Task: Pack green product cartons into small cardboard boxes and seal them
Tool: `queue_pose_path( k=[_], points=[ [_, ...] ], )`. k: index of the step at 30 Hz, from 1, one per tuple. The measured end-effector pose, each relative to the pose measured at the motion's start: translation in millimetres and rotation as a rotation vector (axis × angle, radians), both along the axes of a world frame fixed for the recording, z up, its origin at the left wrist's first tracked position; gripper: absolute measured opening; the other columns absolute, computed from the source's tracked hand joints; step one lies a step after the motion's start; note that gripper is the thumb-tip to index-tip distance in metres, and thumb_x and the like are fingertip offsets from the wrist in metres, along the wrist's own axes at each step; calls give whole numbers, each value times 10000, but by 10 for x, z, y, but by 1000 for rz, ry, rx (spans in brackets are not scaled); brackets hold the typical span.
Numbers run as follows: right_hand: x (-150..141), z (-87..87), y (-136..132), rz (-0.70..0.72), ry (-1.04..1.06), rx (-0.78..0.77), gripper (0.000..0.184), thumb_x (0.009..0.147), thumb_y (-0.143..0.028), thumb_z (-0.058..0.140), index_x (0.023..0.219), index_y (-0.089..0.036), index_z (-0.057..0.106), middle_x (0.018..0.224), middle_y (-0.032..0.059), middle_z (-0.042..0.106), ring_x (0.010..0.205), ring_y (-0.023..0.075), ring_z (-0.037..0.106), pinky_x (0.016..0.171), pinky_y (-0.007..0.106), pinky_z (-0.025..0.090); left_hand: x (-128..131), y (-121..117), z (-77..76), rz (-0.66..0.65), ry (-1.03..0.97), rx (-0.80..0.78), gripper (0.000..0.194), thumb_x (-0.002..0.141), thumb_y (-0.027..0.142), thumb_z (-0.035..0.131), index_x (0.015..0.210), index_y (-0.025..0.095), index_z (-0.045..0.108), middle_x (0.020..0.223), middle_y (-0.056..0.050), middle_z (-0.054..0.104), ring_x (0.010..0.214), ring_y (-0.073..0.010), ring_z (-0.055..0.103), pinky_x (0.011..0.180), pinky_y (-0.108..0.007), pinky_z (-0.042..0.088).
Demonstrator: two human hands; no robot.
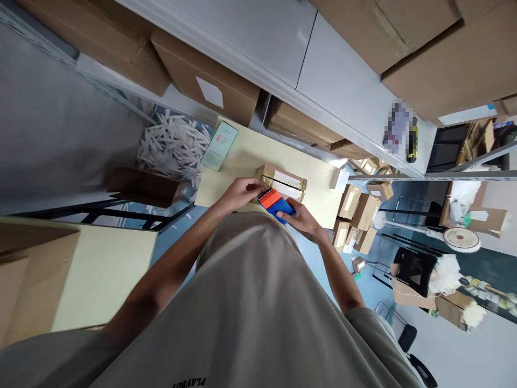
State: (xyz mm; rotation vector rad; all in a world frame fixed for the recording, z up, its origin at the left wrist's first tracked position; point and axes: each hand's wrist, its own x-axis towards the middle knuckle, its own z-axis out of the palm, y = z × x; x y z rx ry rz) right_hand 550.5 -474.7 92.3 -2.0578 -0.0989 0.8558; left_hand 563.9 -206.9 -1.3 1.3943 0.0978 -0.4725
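My right hand (298, 216) is wrapped round a blue and orange tape dispenser (275, 202), tilted with its dark cutting edge toward the left. My left hand (245, 192) is at that edge, thumb and fingers pinched together; whatever they hold is too small to make out. Just beyond both hands, a small taped cardboard box (299, 182) lies on the pale yellow table (246, 148). It bears a white label and a dark line runs across it. The dispenser overlaps the box's near side in view.
A light green box (219, 145) lies at the table's left end, and a small white box (339, 179) stands at its right. Behind runs a grey shelf (335, 81) with large cartons. White paper strips (173, 140) fill a container at left. Stacked cartons (363, 210) stand on the right.
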Motion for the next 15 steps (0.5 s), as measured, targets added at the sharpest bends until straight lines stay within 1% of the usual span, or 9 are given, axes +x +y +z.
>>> queue_pose_path(
  k=[3, 6, 9, 11, 13, 15],
  points=[
    [204, 38, -24, 158, 77, -72, 656, 947, -791, 769, 1200, -189, 714, 1023, 57, 788, 878, 223, 708, 748, 312, 544, 10, -17, -47, 72, 71, 15, 664, 761, 791, 884, 975, 163, 866, 958, -93, 845, 919, -260, 767, 851, -346, 609],
    [423, 155, -107, 243, 195, -164, 655, 944, -813, 767, 1150, -194, 703, 996, 74, 813, 850, 232, 755, 703, 307, 560, 42, -22, -113, 177, 149, 9, 629, 718, 759, 911, 913, 165, 842, 881, -76, 823, 845, -232, 735, 791, -322, 581],
    [631, 335, -231, 261, 273, -244, 631, 910, -809, 818, 1052, -208, 689, 959, 89, 830, 818, 237, 787, 682, 309, 588, 114, -17, -187, 300, 207, -22, 591, 694, 719, 932, 856, 165, 804, 759, -49, 763, 738, -194, 672, 720, -304, 543],
    [774, 443, -302, 250, 317, -260, 629, 889, -801, 847, 1029, -209, 686, 941, 97, 839, 814, 240, 806, 682, 313, 612, 178, -27, -231, 342, 227, -45, 565, 674, 688, 947, 822, 167, 784, 714, -39, 730, 705, -180, 645, 701, -300, 529],
    [923, 507, -339, 248, 376, -241, 635, 879, -791, 865, 1047, -203, 696, 925, 101, 846, 806, 239, 817, 682, 319, 635, 245, -53, -267, 356, 233, -66, 546, 670, 663, 952, 811, 166, 776, 713, -39, 720, 699, -175, 637, 696, -301, 524],
    [1068, 520, -340, 255, 421, -219, 644, 862, -781, 888, 1056, -194, 709, 906, 100, 847, 784, 231, 818, 669, 318, 648, 305, -84, -300, 372, 224, -78, 534, 682, 648, 951, 816, 164, 770, 729, -42, 720, 710, -176, 641, 701, -305, 525]
  ],
)
